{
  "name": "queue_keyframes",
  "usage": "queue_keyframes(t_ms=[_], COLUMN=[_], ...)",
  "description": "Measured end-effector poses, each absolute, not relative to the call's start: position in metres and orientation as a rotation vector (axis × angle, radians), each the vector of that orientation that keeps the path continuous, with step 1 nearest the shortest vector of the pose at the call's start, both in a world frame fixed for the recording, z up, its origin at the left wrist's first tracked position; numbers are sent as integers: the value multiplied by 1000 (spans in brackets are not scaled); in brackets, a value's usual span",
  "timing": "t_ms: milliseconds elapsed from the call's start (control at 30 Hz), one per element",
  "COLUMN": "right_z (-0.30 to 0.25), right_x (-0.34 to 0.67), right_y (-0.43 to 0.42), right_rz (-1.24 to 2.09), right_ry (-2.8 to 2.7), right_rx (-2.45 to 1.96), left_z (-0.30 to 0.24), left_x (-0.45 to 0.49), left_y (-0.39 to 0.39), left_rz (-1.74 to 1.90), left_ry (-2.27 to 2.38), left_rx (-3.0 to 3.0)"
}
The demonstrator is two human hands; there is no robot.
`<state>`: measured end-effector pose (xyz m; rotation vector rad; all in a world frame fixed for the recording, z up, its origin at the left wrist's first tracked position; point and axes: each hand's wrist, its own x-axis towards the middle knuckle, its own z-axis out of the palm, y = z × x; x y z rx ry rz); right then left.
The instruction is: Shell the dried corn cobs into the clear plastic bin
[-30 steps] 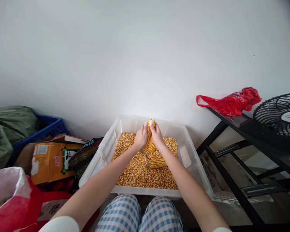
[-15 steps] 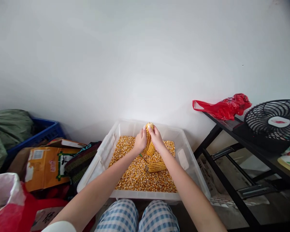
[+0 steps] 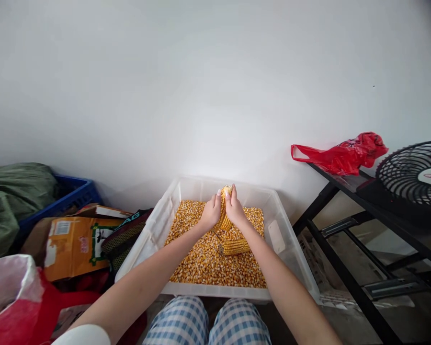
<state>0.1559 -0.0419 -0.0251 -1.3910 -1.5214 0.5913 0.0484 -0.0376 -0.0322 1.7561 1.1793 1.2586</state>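
Left hand (image 3: pixel 211 212), right hand (image 3: pixel 236 210): yellow corn ear (image 3: pixel 223 205) gripped; if overpressed, kernels (image 3: pixel 221 218) may be flung past clear-plastic bin's far edge (image 3: pixel 197 188).

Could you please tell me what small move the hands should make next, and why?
I'd probably press the right hand along the cob: the left hand grips it too, rows of kernels show on its side, and the bin sits beneath to catch any that loosen.
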Motion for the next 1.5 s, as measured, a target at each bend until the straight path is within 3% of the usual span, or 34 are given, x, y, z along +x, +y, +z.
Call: queue_keyframes(t_ms=[367, 667, 867, 1333, 1500], right_z=[-28, -25, -15, -29, -16], right_x=[161, 160, 160, 159, 160], right_y=[-38, -43, -47, -41, -48], right_rz=[887, 907, 1162, 942, 1101], right_ry=[-1374, -1369, -1313, -1340, -1333], right_rx=[-1175, -1111, -1094, -1109, -1064], left_z=[-32, -35, -35, -33, -30], left_x=[43, 43, 41, 41, 39], left_y=[-31, -28, -28, -29, -28], left_rz=[1210, 1220, 1214, 1126, 1152], left_ry=[1196, 1113, 1133, 1126, 1143], left_rx=[1674, 1664, 1637, 1562, 1567])
